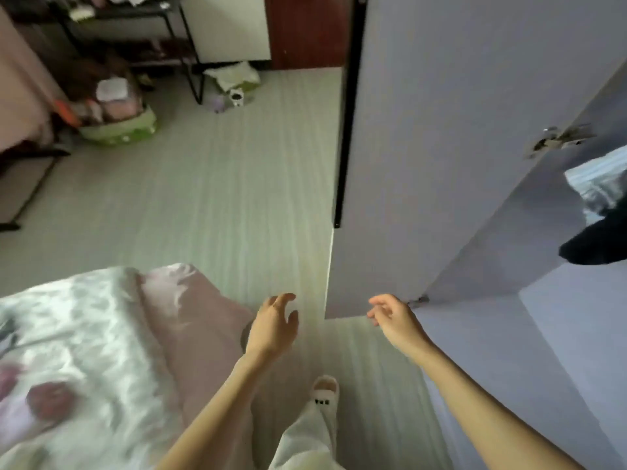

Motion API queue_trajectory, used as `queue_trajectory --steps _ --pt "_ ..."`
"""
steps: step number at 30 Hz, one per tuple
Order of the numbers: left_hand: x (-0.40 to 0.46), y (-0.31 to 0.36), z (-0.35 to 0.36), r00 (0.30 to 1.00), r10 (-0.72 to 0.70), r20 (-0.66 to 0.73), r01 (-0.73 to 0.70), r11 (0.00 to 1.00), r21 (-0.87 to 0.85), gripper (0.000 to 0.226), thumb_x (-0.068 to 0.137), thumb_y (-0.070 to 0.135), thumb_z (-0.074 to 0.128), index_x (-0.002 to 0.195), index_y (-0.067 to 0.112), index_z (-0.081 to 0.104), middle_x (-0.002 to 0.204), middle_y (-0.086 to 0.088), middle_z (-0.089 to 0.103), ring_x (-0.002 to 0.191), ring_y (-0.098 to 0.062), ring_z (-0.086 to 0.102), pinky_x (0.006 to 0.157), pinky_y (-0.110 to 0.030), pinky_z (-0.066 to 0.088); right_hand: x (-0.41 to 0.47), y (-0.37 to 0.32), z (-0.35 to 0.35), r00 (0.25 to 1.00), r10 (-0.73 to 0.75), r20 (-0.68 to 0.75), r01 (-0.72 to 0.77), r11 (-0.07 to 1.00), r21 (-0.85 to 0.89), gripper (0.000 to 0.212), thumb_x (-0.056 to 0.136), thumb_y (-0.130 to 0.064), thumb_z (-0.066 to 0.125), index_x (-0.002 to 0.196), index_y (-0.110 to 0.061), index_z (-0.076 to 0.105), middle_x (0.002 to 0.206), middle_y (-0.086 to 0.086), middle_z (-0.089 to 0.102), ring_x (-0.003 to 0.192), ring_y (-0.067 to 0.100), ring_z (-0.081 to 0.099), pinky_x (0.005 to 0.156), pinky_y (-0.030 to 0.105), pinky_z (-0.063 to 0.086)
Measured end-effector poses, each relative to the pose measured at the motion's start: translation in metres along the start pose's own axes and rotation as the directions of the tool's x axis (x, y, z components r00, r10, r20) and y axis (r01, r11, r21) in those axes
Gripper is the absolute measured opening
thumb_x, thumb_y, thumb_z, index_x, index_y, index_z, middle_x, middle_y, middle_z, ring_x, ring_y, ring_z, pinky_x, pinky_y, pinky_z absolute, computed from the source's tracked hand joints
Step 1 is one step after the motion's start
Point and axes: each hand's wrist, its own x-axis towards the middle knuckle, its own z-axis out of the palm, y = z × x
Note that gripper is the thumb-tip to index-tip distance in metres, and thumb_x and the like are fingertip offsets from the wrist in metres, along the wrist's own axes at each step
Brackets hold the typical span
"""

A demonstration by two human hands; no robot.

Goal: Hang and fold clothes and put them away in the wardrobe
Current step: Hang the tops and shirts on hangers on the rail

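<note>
A pale wardrobe door point(441, 147) stands swung open on the right, its lower edge just above my hands. Inside the wardrobe, a dark garment point(597, 245) and a light patterned one point(597, 184) hang at the far right. My left hand point(274, 325) hovers over the floor beside the bed corner, fingers spread, holding nothing. My right hand point(393, 318) floats near the door's bottom edge by the lower hinge, fingers loosely apart and empty. I cannot tell whether it touches the door.
A bed point(101, 351) with a white floral cover and pink sheet fills the lower left. A green basket of items point(118, 123) and a black metal rack point(190, 62) stand at the back left. My leg and a white slipper point(324, 390) are on the striped floor.
</note>
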Motion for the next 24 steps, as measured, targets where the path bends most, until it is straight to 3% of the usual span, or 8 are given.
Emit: queue_trajectory --steps 4,7,12,15,19,22,24 --pt "-0.055 -0.096 -0.056 0.963 -0.205 -0.173 0.205 0.979 -0.019 0.036 0.091 0.011 0.05 0.127 0.01 0.056 0.129 -0.013 0.053 0.118 -0.031 0.05 0.095 -0.03 0.038 -0.02 -0.044 0.099 0.952 -0.054 0.302 0.063 0.998 -0.018 0.018 0.096 -0.003 0.037 0.097 -0.013 0.051 0.08 0.006 0.06 0.064 0.015 0.056 0.069 0.027 0.045" --pt "-0.084 -0.158 -0.091 0.901 -0.335 -0.277 0.328 0.942 -0.075 0.037 0.091 0.014 0.051 0.128 0.013 0.055 0.127 -0.013 0.053 0.117 -0.031 0.052 0.094 -0.033 0.041 -0.033 -0.078 0.164 0.893 -0.067 0.446 0.114 0.99 -0.079 0.018 0.097 -0.007 0.036 0.098 -0.016 0.052 0.086 0.006 0.06 0.064 0.012 0.057 0.06 0.018 0.042" --pt "-0.124 -0.248 -0.132 0.799 -0.5 -0.335 0.479 0.865 -0.15 0.038 0.092 0.014 0.051 0.13 0.01 0.052 0.129 -0.013 0.051 0.118 -0.029 0.05 0.096 -0.035 0.04 -0.045 -0.132 0.262 0.822 -0.078 0.564 0.191 0.971 -0.144 0.02 0.097 -0.002 0.034 0.104 -0.007 0.053 0.087 0.01 0.058 0.061 0.012 0.051 0.049 0.007 0.039" --pt "-0.151 -0.316 -0.157 0.728 -0.591 -0.347 0.578 0.801 -0.153 0.04 0.09 0.013 0.051 0.13 0.008 0.05 0.126 -0.015 0.052 0.118 -0.032 0.049 0.095 -0.038 0.041 -0.048 -0.159 0.334 0.758 -0.07 0.648 0.243 0.953 -0.182 0.021 0.097 -0.006 0.035 0.106 -0.008 0.054 0.083 0.003 0.059 0.063 0.01 0.053 0.056 0.014 0.041" --pt "-0.188 -0.412 -0.2 0.501 -0.784 -0.366 0.798 0.583 -0.155 0.049 0.09 0.022 0.048 0.137 0.014 0.038 0.138 -0.013 0.039 0.125 -0.033 0.037 0.1 -0.044 0.035 -0.053 -0.195 0.441 0.683 -0.034 0.73 0.257 0.946 -0.196 0.023 0.097 -0.006 0.034 0.107 -0.008 0.054 0.081 0.002 0.057 0.064 0.01 0.053 0.057 0.017 0.042" --pt "-0.214 -0.472 -0.224 0.339 -0.849 -0.405 0.856 0.457 -0.241 0.052 0.09 0.036 0.05 0.136 0.016 0.034 0.14 -0.013 0.034 0.126 -0.034 0.032 0.1 -0.051 0.034 -0.063 -0.216 0.503 0.613 -0.053 0.788 0.325 0.926 -0.191 0.023 0.096 -0.008 0.034 0.105 -0.013 0.054 0.085 0.002 0.06 0.066 0.009 0.055 0.057 0.016 0.04" --pt "-0.227 -0.503 -0.233 0.27 -0.887 -0.374 0.883 0.382 -0.271 0.068 0.087 0.038 0.056 0.142 0.016 0.024 0.148 -0.013 0.023 0.135 -0.034 0.021 0.105 -0.054 0.029 -0.069 -0.224 0.535 0.585 -0.064 0.808 0.347 0.921 -0.178 0.021 0.095 -0.008 0.034 0.101 -0.015 0.054 0.082 0.0 0.06 0.066 0.011 0.056 0.059 0.018 0.042"
